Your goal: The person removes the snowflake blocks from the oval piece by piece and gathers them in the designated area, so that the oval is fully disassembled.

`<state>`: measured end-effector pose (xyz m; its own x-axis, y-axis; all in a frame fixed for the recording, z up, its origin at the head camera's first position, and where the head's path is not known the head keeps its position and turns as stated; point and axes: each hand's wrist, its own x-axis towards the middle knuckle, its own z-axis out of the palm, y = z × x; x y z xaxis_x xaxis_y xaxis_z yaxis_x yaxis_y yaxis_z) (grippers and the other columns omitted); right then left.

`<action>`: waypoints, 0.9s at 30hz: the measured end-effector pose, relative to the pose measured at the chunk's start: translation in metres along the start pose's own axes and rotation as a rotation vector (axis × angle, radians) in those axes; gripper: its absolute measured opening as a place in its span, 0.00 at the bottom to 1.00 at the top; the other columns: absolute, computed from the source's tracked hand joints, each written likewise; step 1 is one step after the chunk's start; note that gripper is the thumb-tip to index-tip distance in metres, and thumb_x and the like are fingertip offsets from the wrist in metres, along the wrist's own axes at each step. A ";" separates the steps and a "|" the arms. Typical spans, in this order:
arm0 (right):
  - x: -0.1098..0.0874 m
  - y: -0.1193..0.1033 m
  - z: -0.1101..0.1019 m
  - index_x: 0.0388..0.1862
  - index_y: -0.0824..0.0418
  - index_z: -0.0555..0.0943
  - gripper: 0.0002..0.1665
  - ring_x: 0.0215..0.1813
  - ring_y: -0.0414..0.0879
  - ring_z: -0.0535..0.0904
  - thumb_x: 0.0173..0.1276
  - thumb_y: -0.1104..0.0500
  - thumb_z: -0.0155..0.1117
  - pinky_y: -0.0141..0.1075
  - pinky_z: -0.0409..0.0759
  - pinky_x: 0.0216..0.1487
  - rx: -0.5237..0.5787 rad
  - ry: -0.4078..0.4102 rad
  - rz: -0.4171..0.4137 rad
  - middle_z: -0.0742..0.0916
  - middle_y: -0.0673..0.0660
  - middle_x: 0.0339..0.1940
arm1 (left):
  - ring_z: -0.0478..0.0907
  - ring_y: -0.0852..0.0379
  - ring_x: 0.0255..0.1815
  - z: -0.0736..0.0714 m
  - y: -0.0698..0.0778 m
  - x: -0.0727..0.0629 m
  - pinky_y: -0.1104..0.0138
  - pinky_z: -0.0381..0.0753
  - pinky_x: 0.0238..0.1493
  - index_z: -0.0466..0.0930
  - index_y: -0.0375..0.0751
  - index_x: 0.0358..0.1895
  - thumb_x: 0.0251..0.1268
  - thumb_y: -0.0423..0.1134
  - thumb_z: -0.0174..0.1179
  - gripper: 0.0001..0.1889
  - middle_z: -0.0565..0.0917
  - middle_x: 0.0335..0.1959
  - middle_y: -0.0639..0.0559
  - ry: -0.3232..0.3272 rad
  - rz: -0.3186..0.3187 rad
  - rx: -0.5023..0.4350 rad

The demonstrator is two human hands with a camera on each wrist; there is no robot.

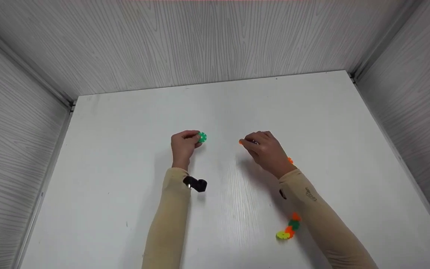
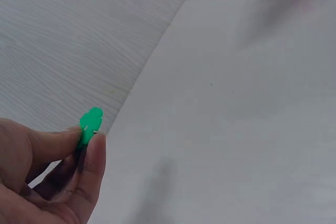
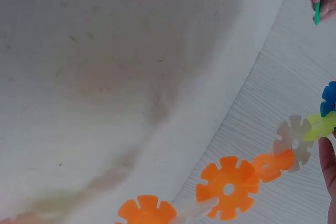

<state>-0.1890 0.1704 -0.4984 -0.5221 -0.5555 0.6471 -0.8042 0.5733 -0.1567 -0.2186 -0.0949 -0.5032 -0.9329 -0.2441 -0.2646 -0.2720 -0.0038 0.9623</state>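
Between thumb and fingers, my left hand (image 1: 184, 147) pinches one green notched disc (image 1: 202, 137), held up over the white table. The left wrist view shows that green disc (image 2: 91, 125) nearly edge-on at the fingertips. My right hand (image 1: 265, 151) grips one end of a chain of interlocked plastic discs, an orange disc (image 1: 240, 142) peeking past its fingertips. In the right wrist view the chain runs from a blue disc (image 3: 328, 99) through a yellow disc (image 3: 318, 126) and a whitish disc (image 3: 294, 142) to orange discs (image 3: 228, 188). The two hands are apart.
Below my right forearm, the chain's far part shows an orange disc (image 1: 289, 232), a green disc (image 1: 294, 224) and a yellow disc (image 1: 283, 235). The forearm hides its middle. Grey wood-grain panels (image 1: 215, 45) border the white table (image 1: 230, 108) at back and sides.
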 end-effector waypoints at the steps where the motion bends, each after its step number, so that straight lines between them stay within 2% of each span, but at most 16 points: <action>1: 0.000 0.000 0.001 0.44 0.62 0.87 0.12 0.39 0.49 0.81 0.61 0.71 0.70 0.44 0.78 0.47 -0.001 -0.002 0.004 0.83 0.56 0.39 | 0.82 0.52 0.41 -0.001 -0.001 0.004 0.68 0.84 0.40 0.85 0.31 0.42 0.64 0.25 0.63 0.06 0.82 0.42 0.41 0.014 -0.010 0.018; 6: -0.003 0.000 0.003 0.44 0.61 0.87 0.12 0.39 0.49 0.80 0.63 0.70 0.70 0.43 0.78 0.46 -0.002 -0.023 0.019 0.83 0.56 0.39 | 0.83 0.52 0.39 -0.002 -0.006 0.019 0.69 0.84 0.39 0.85 0.30 0.41 0.63 0.26 0.64 0.05 0.83 0.41 0.42 0.042 -0.059 0.072; 12: -0.003 -0.002 0.002 0.43 0.62 0.87 0.10 0.39 0.49 0.80 0.64 0.69 0.69 0.42 0.79 0.45 0.012 -0.024 0.031 0.83 0.56 0.39 | 0.84 0.53 0.41 0.002 -0.008 0.029 0.69 0.84 0.41 0.86 0.30 0.41 0.62 0.26 0.64 0.06 0.84 0.43 0.41 0.066 -0.088 0.109; 17: -0.004 -0.001 0.001 0.43 0.62 0.87 0.10 0.38 0.49 0.80 0.64 0.69 0.69 0.42 0.79 0.45 0.011 -0.025 0.031 0.83 0.56 0.38 | 0.83 0.53 0.42 0.004 -0.009 0.033 0.70 0.83 0.40 0.86 0.31 0.40 0.62 0.26 0.63 0.06 0.84 0.42 0.42 0.090 -0.091 0.189; 23: -0.005 -0.001 0.000 0.41 0.61 0.87 0.09 0.37 0.48 0.80 0.63 0.70 0.70 0.41 0.78 0.43 -0.007 -0.025 0.029 0.83 0.55 0.37 | 0.82 0.51 0.41 0.007 -0.008 0.035 0.66 0.83 0.41 0.86 0.32 0.38 0.61 0.27 0.63 0.05 0.83 0.40 0.42 0.088 -0.056 0.298; 27: -0.004 0.000 -0.001 0.43 0.61 0.87 0.09 0.37 0.47 0.79 0.64 0.69 0.68 0.41 0.78 0.43 -0.006 -0.046 0.033 0.83 0.55 0.38 | 0.81 0.51 0.42 0.010 -0.006 0.035 0.64 0.82 0.43 0.86 0.34 0.38 0.62 0.28 0.64 0.04 0.83 0.39 0.43 0.089 -0.068 0.360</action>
<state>-0.1861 0.1729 -0.5007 -0.5610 -0.5629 0.6070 -0.7846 0.5953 -0.1732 -0.2523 -0.0942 -0.5190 -0.8901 -0.3386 -0.3051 -0.4127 0.3149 0.8547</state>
